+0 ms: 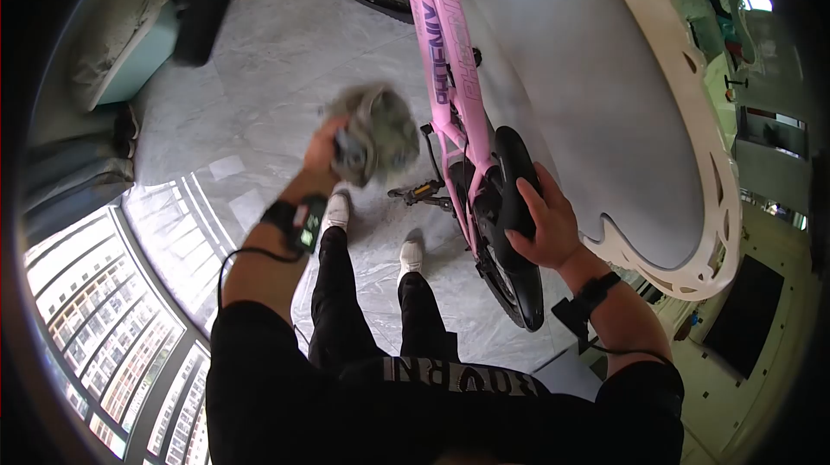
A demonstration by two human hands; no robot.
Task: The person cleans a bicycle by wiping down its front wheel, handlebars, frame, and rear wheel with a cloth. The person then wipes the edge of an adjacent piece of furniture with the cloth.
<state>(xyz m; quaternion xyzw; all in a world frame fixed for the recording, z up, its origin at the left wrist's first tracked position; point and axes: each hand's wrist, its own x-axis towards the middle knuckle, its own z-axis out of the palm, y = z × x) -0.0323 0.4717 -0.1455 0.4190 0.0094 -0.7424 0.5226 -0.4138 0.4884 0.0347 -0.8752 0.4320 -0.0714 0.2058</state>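
A crumpled grey-green cloth [376, 136], smeared by motion, is bunched in my left hand [322, 149], which is closed on its left side above the floor. My right hand [546, 219] grips the black saddle [517, 193] of a pink bicycle [441, 50], thumb on one side and fingers over the other. The bicycle stands upright with its frame running away from me. Its pedal [419, 192] shows left of the frame, and the black rear mudguard [525, 296] lies below the saddle.
Grey marbled tiles [259, 59] cover the floor. A large pale panel with a cut-out border [718, 232] is close on the bicycle's right. A dark bar-like part [207, 7] juts in at upper left. Railed windows [104, 327] are at lower left.
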